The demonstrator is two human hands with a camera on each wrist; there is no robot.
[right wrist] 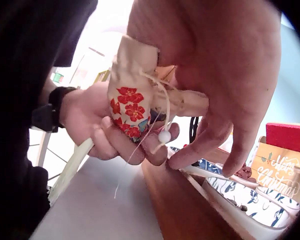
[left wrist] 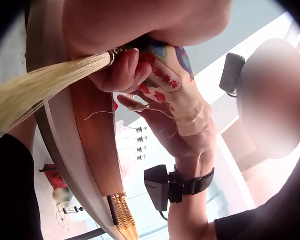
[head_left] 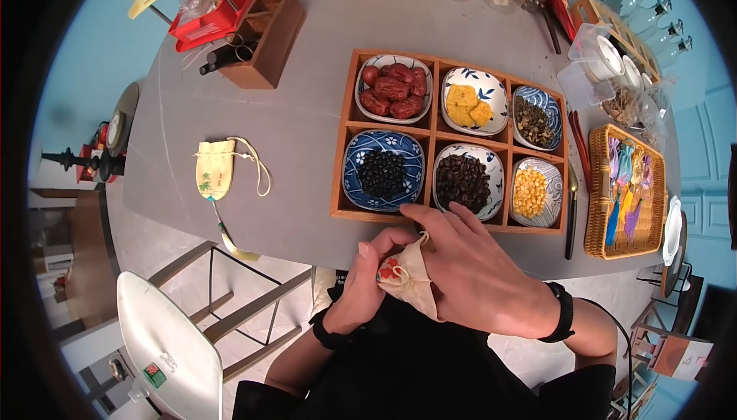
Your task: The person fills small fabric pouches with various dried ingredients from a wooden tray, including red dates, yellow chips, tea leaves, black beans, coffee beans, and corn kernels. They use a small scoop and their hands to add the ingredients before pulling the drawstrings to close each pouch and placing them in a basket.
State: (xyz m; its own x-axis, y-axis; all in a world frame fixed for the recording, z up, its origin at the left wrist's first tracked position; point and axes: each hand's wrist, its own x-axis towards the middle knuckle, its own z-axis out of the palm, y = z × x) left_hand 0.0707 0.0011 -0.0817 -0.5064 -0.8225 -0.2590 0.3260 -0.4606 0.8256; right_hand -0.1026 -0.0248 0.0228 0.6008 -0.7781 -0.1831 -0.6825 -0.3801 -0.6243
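Note:
A cream drawstring pouch [head_left: 405, 272] with red flowers is between both hands, low in front of the tray's near edge. My left hand [head_left: 359, 282] grips its lower end; a cream tassel [left wrist: 45, 85] hangs out beside those fingers. From the other side my right hand [head_left: 480, 286] pinches the pouch near its gathered neck, with the index finger reaching out over it. The drawstring loops loosely and carries a white bead [right wrist: 164, 136]. A thin loose thread [right wrist: 124, 175] trails down. The pouch's inside is hidden.
A divided wooden tray [head_left: 335, 170] holds bowls of red dates [head_left: 395, 90], yellow pieces, dried leaves, black beans, dark brown beans and corn kernels. At left lies a second, yellow pouch [head_left: 215, 170]. A wicker basket [head_left: 595, 224] of tassels and a dark pen-like tool [head_left: 570, 224] are at right.

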